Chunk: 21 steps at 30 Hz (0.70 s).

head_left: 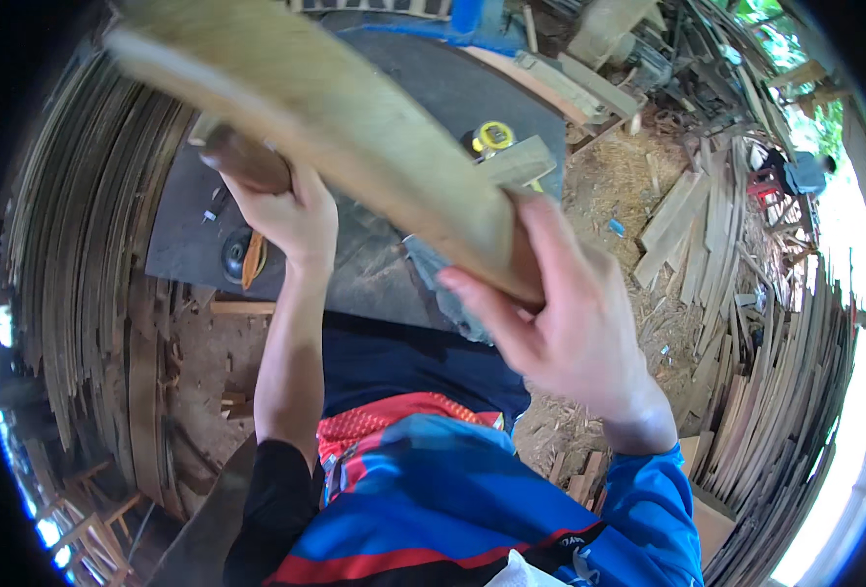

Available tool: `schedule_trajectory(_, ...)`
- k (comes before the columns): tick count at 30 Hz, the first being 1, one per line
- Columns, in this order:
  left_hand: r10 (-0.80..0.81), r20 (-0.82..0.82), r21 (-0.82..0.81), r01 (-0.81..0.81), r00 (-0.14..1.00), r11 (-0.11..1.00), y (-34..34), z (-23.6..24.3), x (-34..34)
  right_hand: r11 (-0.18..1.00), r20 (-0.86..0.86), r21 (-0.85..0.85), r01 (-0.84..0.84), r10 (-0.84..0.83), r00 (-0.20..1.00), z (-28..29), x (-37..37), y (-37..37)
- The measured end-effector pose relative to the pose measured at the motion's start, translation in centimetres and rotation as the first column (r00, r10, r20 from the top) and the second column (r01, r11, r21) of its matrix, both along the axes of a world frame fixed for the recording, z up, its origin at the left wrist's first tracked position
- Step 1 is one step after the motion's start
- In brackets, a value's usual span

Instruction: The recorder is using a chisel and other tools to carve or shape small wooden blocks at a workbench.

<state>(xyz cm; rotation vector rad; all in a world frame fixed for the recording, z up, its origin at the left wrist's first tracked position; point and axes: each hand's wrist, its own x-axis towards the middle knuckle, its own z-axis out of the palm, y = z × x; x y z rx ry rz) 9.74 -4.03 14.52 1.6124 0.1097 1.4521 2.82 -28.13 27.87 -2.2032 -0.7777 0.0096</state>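
My right hand grips the near end of a long, pale wooden board, thumb on one side and fingers on the other. The board is raised over the dark table and slants up to the far left, blurred at its far end. Below it, my left hand is closed around a dark brown, rounded wooden piece; its kind is unclear and the board hides part of it. Beyond the board lie a yellow tape measure and a short wood block.
On the table's left are a black round object and an orange-brown piece. A greyish cloth-like thing lies near its front edge. Stacked planks line the left; more planks lean right. A person is far right.
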Motion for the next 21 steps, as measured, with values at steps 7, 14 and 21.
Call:
schedule_trajectory(7, -0.214, 0.235, -0.35, 0.289, 0.948, 0.891, 2.3, 9.2, -4.6, 0.978, -0.253, 0.063, 0.198, -0.176, 0.951, -8.0, -1.4, -3.2)
schedule_trajectory(14, -0.574, 0.238, -0.309, 0.621, 0.784, 0.72, 8.6, 3.8, -6.3, 0.987, -0.567, -0.058, 0.152, -0.158, 0.808, -16.1, -3.2, -3.0)
schedule_trajectory(21, -0.432, -0.104, -0.05, 0.429, 0.896, 0.902, 8.0, -0.9, -4.2, 0.975, -0.562, -0.146, 0.169, -0.222, 0.797, -17.2, -3.8, -1.2)
